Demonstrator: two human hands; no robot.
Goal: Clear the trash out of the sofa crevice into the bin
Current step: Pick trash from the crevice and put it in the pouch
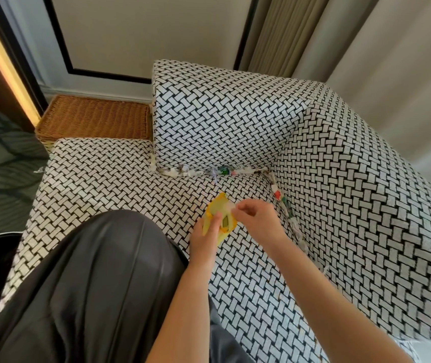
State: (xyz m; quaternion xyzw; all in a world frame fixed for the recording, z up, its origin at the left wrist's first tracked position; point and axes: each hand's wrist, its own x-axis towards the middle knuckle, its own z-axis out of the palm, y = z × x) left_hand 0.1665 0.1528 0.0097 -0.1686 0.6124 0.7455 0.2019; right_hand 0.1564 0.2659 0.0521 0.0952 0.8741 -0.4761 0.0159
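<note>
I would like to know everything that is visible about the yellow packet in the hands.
The yellow packet is a small, crumpled wrapper of what looks like thin glossy plastic, bright yellow with a paler, greenish patch inside its opened mouth. It is held tilted above the sofa seat. The left hand grips its lower part, thumb pressed on the front. The right hand pinches what looks like a pale scrap at its upper edge.

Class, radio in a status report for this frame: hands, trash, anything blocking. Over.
Left hand grips yellow packet. Right hand pinches pale scrap at packet mouth. Trash lines sofa crevice, back and right side. Nothing blocking.
</note>
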